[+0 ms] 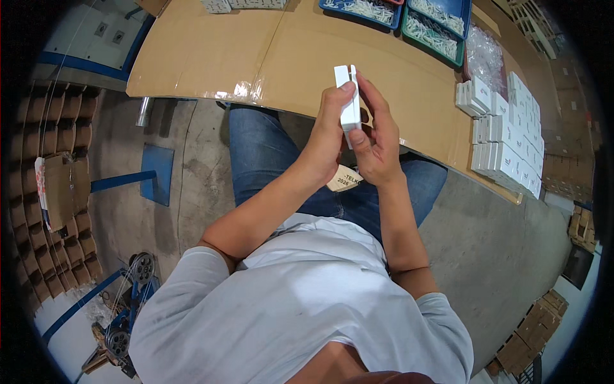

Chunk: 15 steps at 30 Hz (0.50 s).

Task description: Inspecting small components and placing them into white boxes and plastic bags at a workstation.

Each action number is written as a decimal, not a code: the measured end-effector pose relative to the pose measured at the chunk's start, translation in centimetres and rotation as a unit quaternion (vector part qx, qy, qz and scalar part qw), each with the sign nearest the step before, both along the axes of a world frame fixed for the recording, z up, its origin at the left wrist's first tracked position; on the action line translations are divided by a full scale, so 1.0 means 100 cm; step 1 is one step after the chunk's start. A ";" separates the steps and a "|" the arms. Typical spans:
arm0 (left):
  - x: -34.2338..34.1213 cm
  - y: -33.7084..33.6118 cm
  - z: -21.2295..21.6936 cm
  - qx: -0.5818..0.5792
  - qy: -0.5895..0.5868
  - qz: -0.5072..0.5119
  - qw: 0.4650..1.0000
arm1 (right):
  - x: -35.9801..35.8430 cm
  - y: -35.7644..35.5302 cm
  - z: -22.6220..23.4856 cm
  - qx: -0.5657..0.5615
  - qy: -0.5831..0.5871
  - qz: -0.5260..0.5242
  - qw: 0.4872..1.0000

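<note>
Above my lap, at the front edge of the table, both my hands hold a small white box (347, 102) that stands tilted upright. The thumb of my left hand (327, 125) presses its near face, with the fingers wrapped behind it. My right hand (378, 144) grips the right side and lower end, thumb at the bottom and fingers curled along the edge. A narrow gap shows along the box's upper right, but I cannot tell whether a flap is loose there. What is inside the box is hidden.
Brown cardboard covers the table (211, 57). At the back stand a blue tray (358, 21) and a green tray (430, 54) of small white pieces, beside clear plastic bags (484, 54). White boxes (508, 150) are stacked at the right edge. A printed card (344, 180) lies between my legs.
</note>
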<state>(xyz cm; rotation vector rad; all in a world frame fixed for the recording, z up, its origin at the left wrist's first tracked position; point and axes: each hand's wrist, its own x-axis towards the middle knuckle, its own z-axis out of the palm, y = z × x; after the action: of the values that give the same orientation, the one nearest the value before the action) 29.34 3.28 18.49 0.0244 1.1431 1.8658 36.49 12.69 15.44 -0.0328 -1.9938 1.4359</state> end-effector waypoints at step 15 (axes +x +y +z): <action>0.017 0.017 -0.001 0.051 -0.003 0.043 0.998 | -0.009 0.008 -0.015 0.038 0.062 -0.074 0.995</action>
<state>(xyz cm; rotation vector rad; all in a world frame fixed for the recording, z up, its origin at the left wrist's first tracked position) 31.00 5.01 18.41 0.0277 1.0581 1.9980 35.61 13.47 13.95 -0.0554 -1.9019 1.2390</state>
